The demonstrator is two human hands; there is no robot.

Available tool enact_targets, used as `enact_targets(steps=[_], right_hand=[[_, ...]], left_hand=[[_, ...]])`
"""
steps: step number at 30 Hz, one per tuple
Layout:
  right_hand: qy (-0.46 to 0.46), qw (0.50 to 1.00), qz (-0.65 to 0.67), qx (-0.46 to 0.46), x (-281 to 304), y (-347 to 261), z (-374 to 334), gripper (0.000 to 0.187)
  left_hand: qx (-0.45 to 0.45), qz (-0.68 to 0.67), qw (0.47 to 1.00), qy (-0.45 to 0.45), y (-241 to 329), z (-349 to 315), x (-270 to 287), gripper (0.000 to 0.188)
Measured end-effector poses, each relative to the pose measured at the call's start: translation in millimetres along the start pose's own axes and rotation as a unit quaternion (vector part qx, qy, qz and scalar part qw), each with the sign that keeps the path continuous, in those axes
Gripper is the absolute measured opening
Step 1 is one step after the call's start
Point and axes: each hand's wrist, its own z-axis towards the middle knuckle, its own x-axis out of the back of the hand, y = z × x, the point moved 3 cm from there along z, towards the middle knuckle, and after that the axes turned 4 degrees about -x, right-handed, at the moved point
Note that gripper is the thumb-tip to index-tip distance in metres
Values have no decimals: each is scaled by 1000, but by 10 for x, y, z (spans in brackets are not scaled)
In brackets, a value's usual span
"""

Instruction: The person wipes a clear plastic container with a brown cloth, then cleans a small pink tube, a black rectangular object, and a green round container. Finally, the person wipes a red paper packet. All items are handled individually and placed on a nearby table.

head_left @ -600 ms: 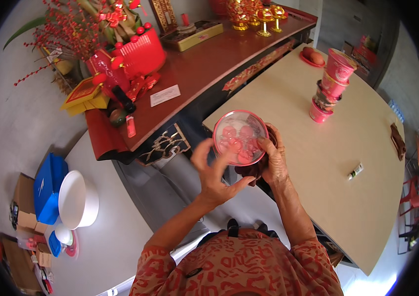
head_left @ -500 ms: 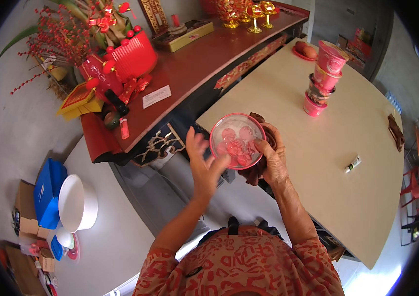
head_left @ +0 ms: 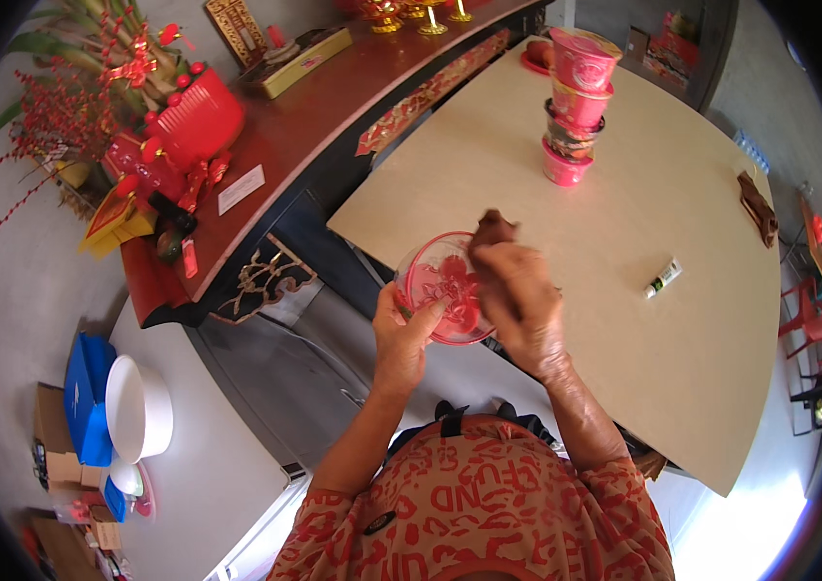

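A round clear dish (head_left: 423,283) with a red rim and a red flower pattern is held up in front of me, over the near left edge of the beige table. My left hand (head_left: 400,341) grips its left side, thumb across the face and fingers round the back. In my right hand (head_left: 529,308) is a bunched brown cloth (head_left: 493,232), against or just over the dish's right side. That hand is smeared by motion, and it covers part of the dish.
On the beige table (head_left: 663,387) stand a stack of pink tubs (head_left: 580,107), a small white tube (head_left: 663,277) and a second brown cloth (head_left: 758,208). A dark red altar table (head_left: 300,107) with a red planter (head_left: 200,116) runs along the left. A white basin (head_left: 140,412) sits lower left.
My left hand, spread and loose before, now holds the dish's left side. My right hand has let go of the rim and brought the brown cloth round to the dish's front.
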Motion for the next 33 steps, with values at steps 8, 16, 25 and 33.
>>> enact_targets(steps=[8,16,25,33], right_hand=[[-26,986,-100,128,0,-129,131,40],[37,982,-169,70,-65,-33,163,35],[-198,971,-33,129,-77,-220,39,20],[-134,985,-84,-62,112,-180,65,32]], left_hand=[[-76,65,994,-41,-74,-67,-51,57],[-91,65,993,-23,-49,-61,-32,60],[-99,43,994,-33,19,35,217,66],[-98,67,993,-13,6,54,318,65]])
